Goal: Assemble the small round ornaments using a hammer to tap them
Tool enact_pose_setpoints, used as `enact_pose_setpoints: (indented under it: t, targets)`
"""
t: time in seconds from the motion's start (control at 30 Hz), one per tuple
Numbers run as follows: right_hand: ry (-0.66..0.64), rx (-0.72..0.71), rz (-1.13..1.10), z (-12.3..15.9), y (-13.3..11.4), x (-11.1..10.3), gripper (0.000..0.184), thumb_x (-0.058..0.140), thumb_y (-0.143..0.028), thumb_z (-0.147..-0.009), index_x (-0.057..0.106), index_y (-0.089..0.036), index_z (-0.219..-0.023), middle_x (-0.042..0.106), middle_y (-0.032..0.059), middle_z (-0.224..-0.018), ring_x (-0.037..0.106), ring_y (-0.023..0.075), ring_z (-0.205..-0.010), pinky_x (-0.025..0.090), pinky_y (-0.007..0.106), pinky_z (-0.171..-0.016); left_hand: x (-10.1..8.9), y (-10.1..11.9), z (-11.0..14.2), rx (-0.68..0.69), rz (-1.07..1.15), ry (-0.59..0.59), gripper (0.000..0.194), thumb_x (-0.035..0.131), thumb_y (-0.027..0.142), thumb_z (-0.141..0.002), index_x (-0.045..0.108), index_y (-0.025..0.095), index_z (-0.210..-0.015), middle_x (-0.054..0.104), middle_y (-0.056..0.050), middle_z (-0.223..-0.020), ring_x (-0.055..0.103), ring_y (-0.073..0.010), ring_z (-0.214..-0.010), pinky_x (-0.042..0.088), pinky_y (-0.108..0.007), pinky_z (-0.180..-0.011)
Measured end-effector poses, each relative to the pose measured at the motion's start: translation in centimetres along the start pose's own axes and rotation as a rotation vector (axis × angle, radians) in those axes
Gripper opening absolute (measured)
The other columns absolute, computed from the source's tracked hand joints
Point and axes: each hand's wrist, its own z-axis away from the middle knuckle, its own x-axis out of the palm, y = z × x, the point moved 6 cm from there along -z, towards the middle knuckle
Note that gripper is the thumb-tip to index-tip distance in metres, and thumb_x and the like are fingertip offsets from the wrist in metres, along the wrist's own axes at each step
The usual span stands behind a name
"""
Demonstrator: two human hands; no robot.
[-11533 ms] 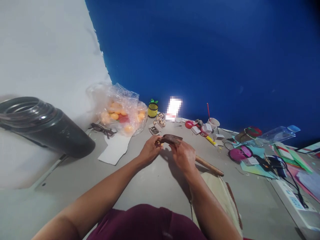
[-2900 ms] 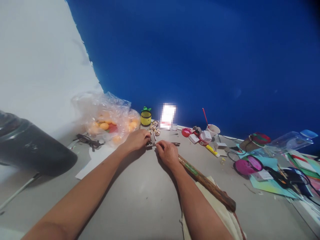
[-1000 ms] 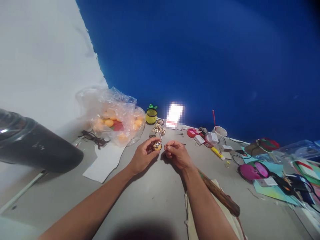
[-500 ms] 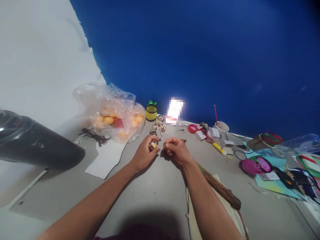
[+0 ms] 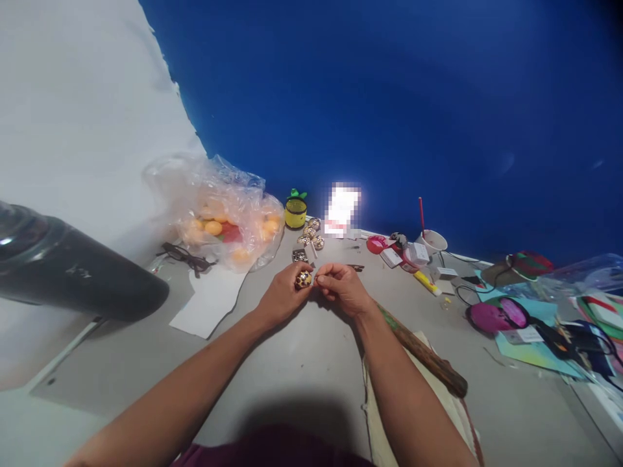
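My left hand [image 5: 285, 289] is closed around a small gold ball with dark spots [image 5: 302, 279], held just above the grey table [image 5: 287, 389]. Close beside it, the thumb and fingers of my right hand [image 5: 341, 288] are pinched together near the ball. Whatever lies in that pinch is too small to make out. Beyond my hands sits a small open box of dark shiny pieces [image 5: 300, 256]. Several similar patterned balls [image 5: 311, 233] are clustered behind the box. A dark, slim tool [image 5: 357, 268] lies just past my right hand.
Left are a large dark cylinder [image 5: 87, 266], glasses [image 5: 187, 257], white paper [image 5: 209, 301] and a plastic bag of orange fruit [image 5: 228, 220]. A wooden stick [image 5: 428, 360] lies under my right forearm on pale cloth [image 5: 389, 415]. A white cup [image 5: 432, 241] and yellow tube [image 5: 426, 283] stand right.
The ball has turned in my left hand, showing more dark spots. My right hand's fingertips have come closer to it. The camera view has shifted slightly.
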Motion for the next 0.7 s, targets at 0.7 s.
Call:
enact_pose_setpoints:
  t: [0.7]
  targets:
    - [-0.002,0.049,0.179,0.15,0.18,0.3,0.028,0.091,-0.037,-0.063,0.075,-0.017,-0.074,0.065,-0.0009,-0.06,0.047,0.0065,-0.046,0.035,0.017,-0.038,0.36,0.22,0.14,0.062,-0.069,-0.037,0.017,0.064,0.028,-0.088,0.064,0.021,-0.104,0.073,-0.003,-0.101,0.067,-0.0208,-0.09,0.049,-0.031,-0.08]
